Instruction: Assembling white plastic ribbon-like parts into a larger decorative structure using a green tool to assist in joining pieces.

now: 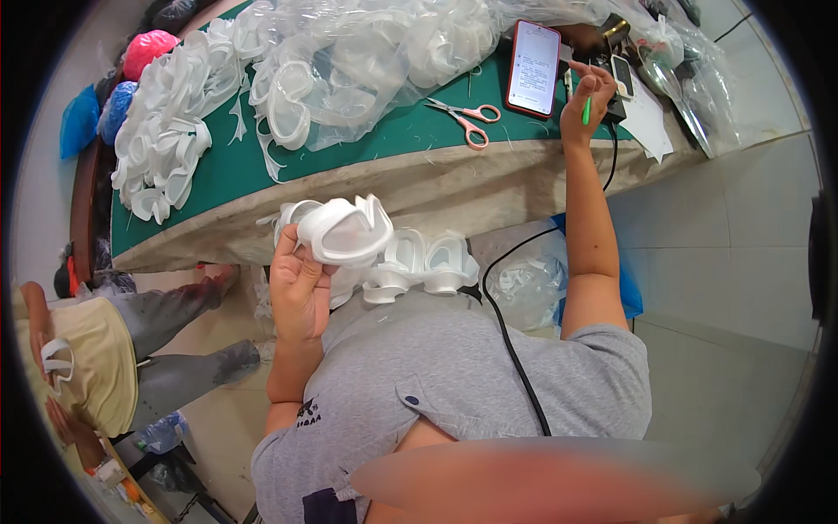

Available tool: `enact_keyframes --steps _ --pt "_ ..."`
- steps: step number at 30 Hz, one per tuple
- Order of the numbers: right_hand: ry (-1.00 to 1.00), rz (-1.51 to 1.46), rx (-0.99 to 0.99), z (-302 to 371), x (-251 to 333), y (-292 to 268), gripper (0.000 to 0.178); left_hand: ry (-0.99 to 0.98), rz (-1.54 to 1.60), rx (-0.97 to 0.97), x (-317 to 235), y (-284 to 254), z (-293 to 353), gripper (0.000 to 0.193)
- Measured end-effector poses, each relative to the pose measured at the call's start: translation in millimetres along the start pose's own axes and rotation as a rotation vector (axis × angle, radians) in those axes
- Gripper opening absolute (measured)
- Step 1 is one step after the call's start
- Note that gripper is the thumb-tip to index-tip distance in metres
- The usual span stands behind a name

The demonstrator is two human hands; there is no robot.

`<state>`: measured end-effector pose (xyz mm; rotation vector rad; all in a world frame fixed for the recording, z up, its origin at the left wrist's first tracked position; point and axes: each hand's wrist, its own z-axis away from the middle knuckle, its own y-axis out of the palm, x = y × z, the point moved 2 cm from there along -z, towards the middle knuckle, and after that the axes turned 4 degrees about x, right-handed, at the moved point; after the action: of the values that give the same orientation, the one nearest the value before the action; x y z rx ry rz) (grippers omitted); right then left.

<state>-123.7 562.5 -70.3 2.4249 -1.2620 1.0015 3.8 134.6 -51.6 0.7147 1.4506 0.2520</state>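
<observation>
My left hand (pixel 299 286) is closed on a white goggle-shaped plastic piece (pixel 349 233), held up in front of the table edge. Just behind it, partly hidden, is another white piece (pixel 298 212). Several similar white pieces (pixel 428 266) lie against my waist, below the table. My right hand (pixel 582 109) is raised over the right side of the table, with its fingers curled round a thin tool with a green end (pixel 587 111); the kind is unclear. Beside that hand stands a lit phone (pixel 533 70) in a red case. Pink-handled scissors (pixel 469 120) rest to its left, blades apart.
Heaped white pieces (pixel 166 131) and a clear bag (pixel 358 70) of them cover the green tabletop (pixel 236 175). A black cable (pixel 502 323) hangs from the table across my front. Another person (pixel 96 362) sits at the left, holding a white piece.
</observation>
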Motion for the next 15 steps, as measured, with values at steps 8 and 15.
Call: enact_keyframes --steps 8,15 --pt "0.03 0.018 0.038 9.5 24.5 0.6 0.023 0.013 0.104 -0.135 -0.6 -3.1 -5.5 0.039" --pt "0.141 -0.522 0.703 79.0 173.3 33.0 0.034 0.006 0.169 -0.064 0.9 1.5 -1.3 0.031"
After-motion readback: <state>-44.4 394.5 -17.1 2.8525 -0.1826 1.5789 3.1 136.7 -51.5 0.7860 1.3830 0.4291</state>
